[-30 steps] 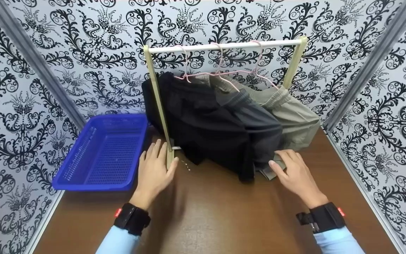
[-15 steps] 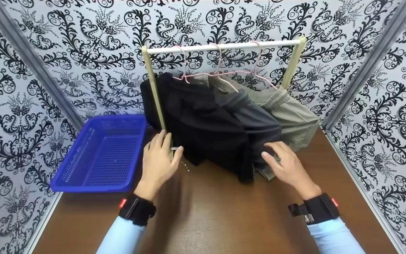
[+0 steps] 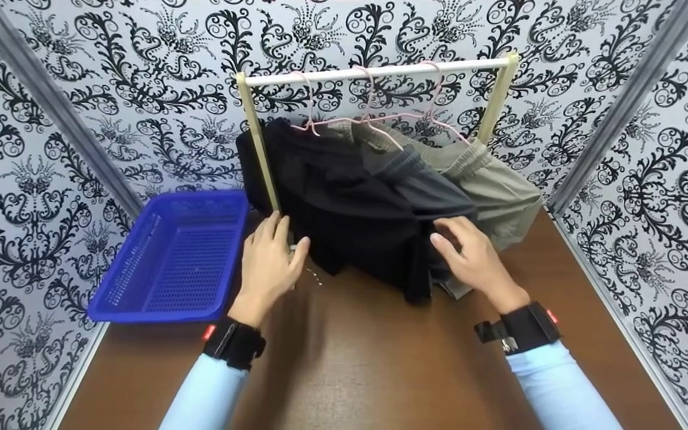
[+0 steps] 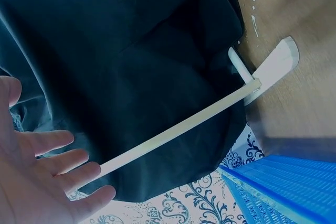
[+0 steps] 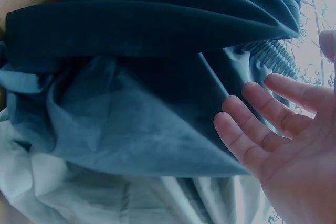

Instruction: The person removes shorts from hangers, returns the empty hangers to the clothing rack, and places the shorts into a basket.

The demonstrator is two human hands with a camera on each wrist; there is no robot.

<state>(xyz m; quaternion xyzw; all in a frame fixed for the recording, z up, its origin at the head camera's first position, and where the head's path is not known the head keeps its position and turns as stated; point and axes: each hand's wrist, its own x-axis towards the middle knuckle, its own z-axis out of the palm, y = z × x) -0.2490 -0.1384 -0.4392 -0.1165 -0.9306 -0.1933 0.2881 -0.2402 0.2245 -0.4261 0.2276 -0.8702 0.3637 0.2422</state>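
Note:
Three garments hang from pink hangers (image 3: 370, 95) on a small clothes rack: black shorts (image 3: 344, 197) at the left, dark grey shorts (image 3: 433, 188) in the middle, beige shorts (image 3: 502, 194) at the right. My left hand (image 3: 269, 269), fingers spread, is in front of the rack's left post (image 3: 260, 149); in the left wrist view its fingers overlap the post. My right hand (image 3: 469, 257) is beside the lower part of the dark grey shorts, fingers loosely bent with nothing between them. In the right wrist view its fingertips (image 5: 226, 121) overlap the dark grey cloth.
A blue perforated basket (image 3: 96, 313) stands on the brown table (image 3: 368, 358) left of the rack. The rack's white rail (image 3: 404, 70) runs across the top. Patterned wall panels (image 3: 33, 179) enclose the back and both sides.
My left hand has shifted slightly up and rightward along the rack's left post. My right hand has moved up and left, in front of the dark grey shorts. The garments hang nearly the same.

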